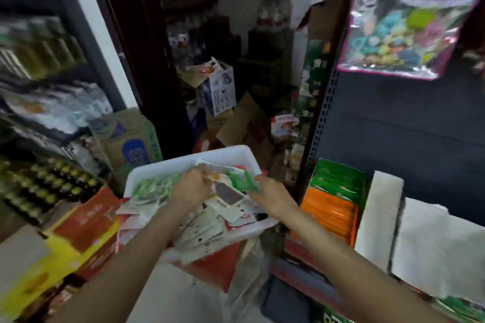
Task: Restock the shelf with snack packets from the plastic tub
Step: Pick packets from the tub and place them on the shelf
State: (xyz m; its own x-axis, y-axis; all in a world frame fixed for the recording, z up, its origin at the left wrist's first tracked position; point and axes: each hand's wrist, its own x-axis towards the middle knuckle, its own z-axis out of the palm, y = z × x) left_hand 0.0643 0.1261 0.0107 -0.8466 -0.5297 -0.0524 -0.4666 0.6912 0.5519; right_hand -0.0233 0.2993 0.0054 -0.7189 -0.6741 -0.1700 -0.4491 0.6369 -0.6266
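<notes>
A white plastic tub sits ahead of me, filled with several loose snack packets in white, green and red. Both my hands are over it. My right hand grips green snack packets above the tub's right side. My left hand pinches a pale packet with an orange patch near the tub's middle. The shelf to the right holds upright rows of green packets and orange packets.
White cartons stand on the shelf to the right of the orange rows. A toy bag hangs above the shelf. Red and yellow boxes lie left of the tub, and cardboard boxes crowd the floor behind it. Bottles fill the left racks.
</notes>
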